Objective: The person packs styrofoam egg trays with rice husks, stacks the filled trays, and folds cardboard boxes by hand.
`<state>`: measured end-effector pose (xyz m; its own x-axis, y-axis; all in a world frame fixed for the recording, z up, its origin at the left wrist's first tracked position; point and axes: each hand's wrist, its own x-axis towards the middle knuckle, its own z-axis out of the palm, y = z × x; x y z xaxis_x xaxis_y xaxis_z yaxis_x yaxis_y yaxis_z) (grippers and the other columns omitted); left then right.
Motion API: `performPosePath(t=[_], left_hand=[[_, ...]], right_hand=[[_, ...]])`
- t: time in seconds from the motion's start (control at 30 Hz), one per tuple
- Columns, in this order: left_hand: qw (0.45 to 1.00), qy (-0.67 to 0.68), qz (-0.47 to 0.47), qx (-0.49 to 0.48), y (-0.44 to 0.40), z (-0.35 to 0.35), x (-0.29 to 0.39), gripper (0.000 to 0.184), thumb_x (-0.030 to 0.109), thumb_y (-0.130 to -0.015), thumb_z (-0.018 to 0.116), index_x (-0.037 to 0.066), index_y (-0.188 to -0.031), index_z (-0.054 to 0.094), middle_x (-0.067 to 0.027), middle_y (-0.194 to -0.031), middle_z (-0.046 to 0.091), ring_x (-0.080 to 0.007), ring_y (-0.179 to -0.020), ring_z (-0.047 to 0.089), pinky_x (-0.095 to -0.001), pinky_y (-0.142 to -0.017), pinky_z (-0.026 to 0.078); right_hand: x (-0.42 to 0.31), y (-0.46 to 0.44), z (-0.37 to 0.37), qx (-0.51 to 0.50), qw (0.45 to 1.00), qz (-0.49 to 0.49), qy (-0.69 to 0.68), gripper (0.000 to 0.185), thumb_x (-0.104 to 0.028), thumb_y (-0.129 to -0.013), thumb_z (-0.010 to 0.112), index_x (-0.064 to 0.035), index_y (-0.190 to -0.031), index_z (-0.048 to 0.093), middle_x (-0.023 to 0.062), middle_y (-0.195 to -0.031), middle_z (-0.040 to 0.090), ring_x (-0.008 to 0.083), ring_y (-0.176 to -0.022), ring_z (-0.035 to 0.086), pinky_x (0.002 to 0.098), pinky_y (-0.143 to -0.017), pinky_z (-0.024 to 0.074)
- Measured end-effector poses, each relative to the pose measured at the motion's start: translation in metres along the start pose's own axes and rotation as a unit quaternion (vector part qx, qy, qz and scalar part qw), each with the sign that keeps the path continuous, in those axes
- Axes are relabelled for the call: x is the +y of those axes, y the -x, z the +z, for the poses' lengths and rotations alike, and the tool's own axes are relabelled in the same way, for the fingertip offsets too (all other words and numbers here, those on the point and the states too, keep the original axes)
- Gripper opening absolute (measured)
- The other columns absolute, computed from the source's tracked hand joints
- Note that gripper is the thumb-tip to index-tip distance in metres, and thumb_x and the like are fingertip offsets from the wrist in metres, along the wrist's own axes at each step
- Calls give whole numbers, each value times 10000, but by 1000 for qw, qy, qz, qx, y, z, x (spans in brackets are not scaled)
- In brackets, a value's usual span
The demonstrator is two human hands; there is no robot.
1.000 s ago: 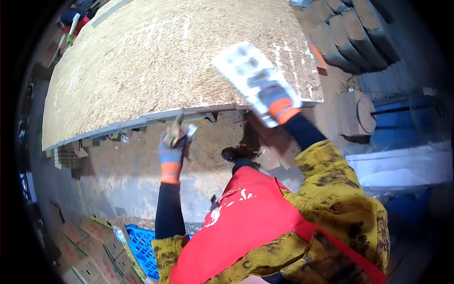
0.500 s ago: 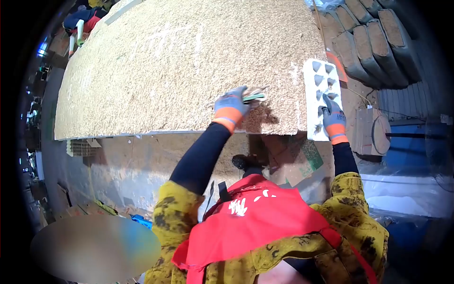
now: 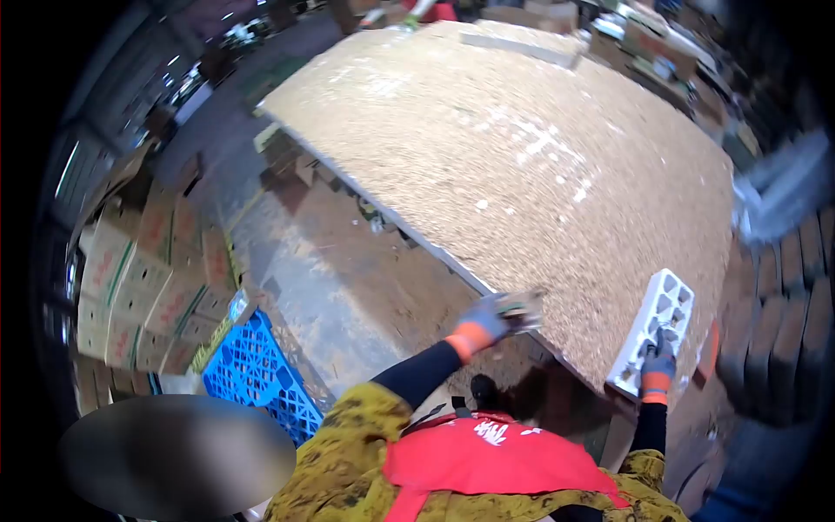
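Note:
A white foam tray with rows of pockets (image 3: 657, 317) lies at the near right corner of the large table (image 3: 452, 157), which is covered in tan wood shavings. My right hand (image 3: 658, 364), in a grey and orange glove, grips the tray's near part, with fingers in its pockets. At the table's near edge my left hand (image 3: 489, 320), gloved the same way, is closed round a small bundle of thin pieces (image 3: 522, 311). Motion blur hides what exactly the bundle is.
Stacked cardboard boxes (image 3: 143, 283) and a blue plastic pallet (image 3: 261, 370) stand at the left. Wrapped brown blocks (image 3: 774, 331) are piled at the right. A long grey bar (image 3: 522, 46) lies along the far side. Part of another person (image 3: 426, 10) shows at the top.
The view has swung left. My left hand, with the bundle, has moved from above the shavings to the table's near edge. My right hand still holds the tray.

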<state>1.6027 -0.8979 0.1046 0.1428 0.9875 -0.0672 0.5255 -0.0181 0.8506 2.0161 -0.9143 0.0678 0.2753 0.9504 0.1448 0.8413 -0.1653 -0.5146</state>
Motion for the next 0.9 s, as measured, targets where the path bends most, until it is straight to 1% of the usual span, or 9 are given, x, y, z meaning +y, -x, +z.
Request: performPosePath(t=[0.13, 0.23, 0.3, 0.37, 0.5, 0.6, 0.63, 0.73, 0.9], left_hand=[[954, 141, -123, 234, 155, -95, -161, 288, 192, -795, 665, 43, -1040, 635, -98, -1031, 653, -152, -958, 602, -315, -827, 489], [809, 126, -303, 487, 333, -138, -158, 504, 164, -725, 762, -52, -1128, 549, -141, -1087, 624, -182, -950, 598, -314, -825, 481], [747, 71, -252, 611, 455, -122, -160, 473, 147, -739, 755, -43, -1125, 559, -85, -1108, 608, -152, -905, 579, -290, -805, 473], [587, 206, -289, 727, 545, -76, -132, 479, 157, -736, 758, -36, -1130, 565, -72, -1073, 614, -147, -875, 574, -297, -762, 467], [323, 398, -312, 800, 724, 91, -132, 435, 180, -724, 749, 11, -1082, 568, -74, -910, 606, -163, -699, 593, -295, -547, 491], [222, 466, -262, 815, 802, 213, -138, 306, 279, -772, 702, 24, -920, 621, -47, -729, 585, -156, -611, 565, -271, -522, 460], [155, 407, -324, 840, 806, 226, -125, 295, 335, -789, 683, 50, -846, 630, -22, -663, 560, -127, -527, 511, -254, -456, 400], [109, 421, -402, 806, 840, 214, -89, 311, 418, -841, 608, 109, -864, 637, 16, -625, 520, -58, -423, 342, -218, -390, 220], [89, 444, -334, 827, 892, 144, -127, 314, 392, -812, 657, 80, -783, 652, -30, -611, 565, -127, -442, 513, -245, -391, 329]], right_hand=[[-138, -54, 80, -76, 978, -193, -25, 416, -139, -799, 599, -112, -1212, 560, 160, -1177, 571, 349, -1042, 560, 402, -875, 450], [-298, -14, 105, -168, 906, -375, -102, 447, -137, -805, 596, -141, -1247, 527, 146, -1167, 578, 337, -1046, 560, 393, -867, 454], [-367, 33, 142, -238, 810, -509, -168, 437, -138, -811, 592, -159, -1244, 533, 142, -1165, 578, 335, -1046, 558, 388, -860, 455], [-412, 97, 155, -315, 747, -572, -125, 446, -140, -803, 587, -181, -1244, 536, 138, -1149, 583, 341, -1007, 570, 386, -835, 466], [-430, 218, 208, -332, 657, -677, 2, 424, -196, -801, 567, -195, -1225, 548, 156, -1127, 588, 369, -869, 600, 437, -767, 484], [-402, 247, 300, -335, 598, -726, 55, 501, -195, -808, 537, -114, -1296, 462, 194, -1338, 427, 367, -1201, 434, 421, -963, 392], [-405, 267, 294, -386, 593, -666, 236, 543, -176, -772, 561, -115, -1301, 457, 204, -1356, 400, 367, -1238, 392, 409, -1000, 361], [-409, 337, 316, -376, 531, -712, 264, 542, -164, -747, 578, -118, -1279, 486, 198, -1305, 457, 361, -1188, 445, 400, -980, 379], [-426, 512, 327, -659, 445, -575, 192, 458, -200, -789, 601, -104, -1233, 541, 174, -1169, 580, 289, -1039, 580, 345, -869, 461]])
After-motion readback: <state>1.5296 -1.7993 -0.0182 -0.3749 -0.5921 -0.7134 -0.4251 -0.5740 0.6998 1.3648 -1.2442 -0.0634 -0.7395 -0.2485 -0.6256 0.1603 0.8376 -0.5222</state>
